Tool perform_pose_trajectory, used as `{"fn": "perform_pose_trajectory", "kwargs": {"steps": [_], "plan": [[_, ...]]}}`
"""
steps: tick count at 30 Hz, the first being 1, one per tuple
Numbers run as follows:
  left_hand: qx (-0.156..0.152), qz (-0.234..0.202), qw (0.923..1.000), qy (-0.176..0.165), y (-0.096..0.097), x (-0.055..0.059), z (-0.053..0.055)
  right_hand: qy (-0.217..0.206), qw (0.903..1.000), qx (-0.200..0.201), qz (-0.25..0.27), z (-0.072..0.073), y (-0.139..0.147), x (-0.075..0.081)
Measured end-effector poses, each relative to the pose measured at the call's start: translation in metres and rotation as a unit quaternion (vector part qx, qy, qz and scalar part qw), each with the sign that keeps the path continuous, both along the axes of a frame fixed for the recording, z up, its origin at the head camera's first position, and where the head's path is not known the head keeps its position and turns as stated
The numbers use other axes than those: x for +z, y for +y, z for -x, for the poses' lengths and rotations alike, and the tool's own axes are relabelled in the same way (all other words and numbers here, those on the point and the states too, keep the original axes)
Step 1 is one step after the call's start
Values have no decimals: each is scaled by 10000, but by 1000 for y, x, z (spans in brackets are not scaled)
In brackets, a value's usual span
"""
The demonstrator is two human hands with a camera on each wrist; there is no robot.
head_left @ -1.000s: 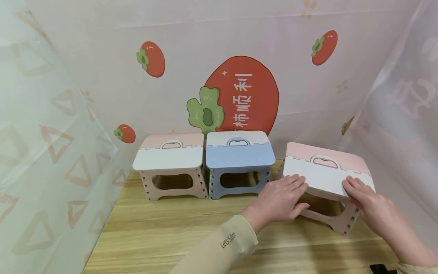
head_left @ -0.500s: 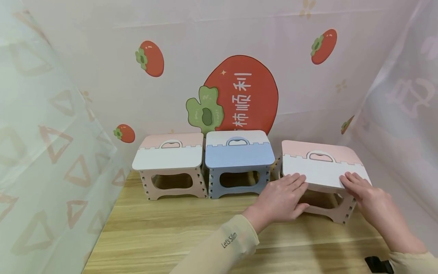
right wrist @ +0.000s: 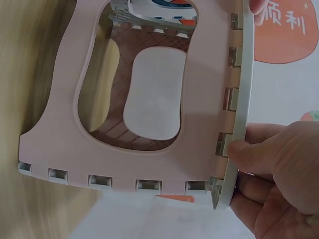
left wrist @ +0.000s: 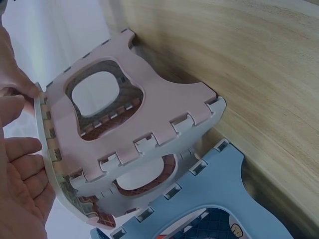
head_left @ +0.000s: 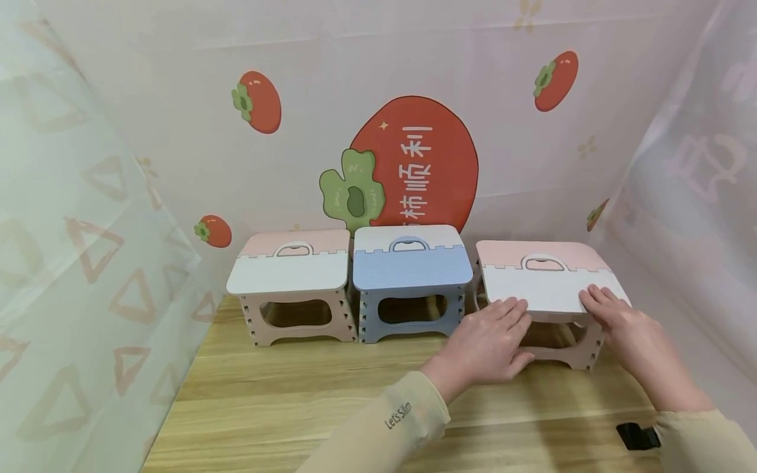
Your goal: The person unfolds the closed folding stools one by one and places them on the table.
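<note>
A pink-and-white folding stool (head_left: 535, 286) stands unfolded on the right of the table, its handle flat in the top. My left hand (head_left: 489, 343) touches the front left edge of its top with straight fingers, the thumb held apart from the stool. My right hand (head_left: 625, 328) pinches the front right edge; in the right wrist view the thumb (right wrist: 244, 152) lies under the rim and the fingers go over the top. To the left stands a blue-and-white folding stool (head_left: 414, 270), and beyond it another pink-and-white folding stool (head_left: 290, 274).
The stools stand on a wood-grain table (head_left: 284, 407), near a white back curtain (head_left: 148, 59) with printed persimmons. Patterned side curtains hang at left and right. A black strap end (head_left: 637, 436) sticks out by my right sleeve.
The right stool has turned until its front edge lies nearly level with the others, its right end moving back and left. My right hand has moved with it; the left hand has barely moved.
</note>
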State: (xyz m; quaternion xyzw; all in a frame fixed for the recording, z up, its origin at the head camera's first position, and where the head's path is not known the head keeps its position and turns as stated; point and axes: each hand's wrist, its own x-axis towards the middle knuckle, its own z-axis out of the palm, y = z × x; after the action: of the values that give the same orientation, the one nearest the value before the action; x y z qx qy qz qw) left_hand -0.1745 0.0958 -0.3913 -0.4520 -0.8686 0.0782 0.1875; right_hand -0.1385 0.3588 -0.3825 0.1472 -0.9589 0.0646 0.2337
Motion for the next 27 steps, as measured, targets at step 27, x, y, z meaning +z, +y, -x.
{"fn": "perform_pose_trajectory", "kwargs": {"steps": [27], "plan": [[590,169,9962,-625,10,4,13,-948,9952,-247,7,36,-8,9]]}}
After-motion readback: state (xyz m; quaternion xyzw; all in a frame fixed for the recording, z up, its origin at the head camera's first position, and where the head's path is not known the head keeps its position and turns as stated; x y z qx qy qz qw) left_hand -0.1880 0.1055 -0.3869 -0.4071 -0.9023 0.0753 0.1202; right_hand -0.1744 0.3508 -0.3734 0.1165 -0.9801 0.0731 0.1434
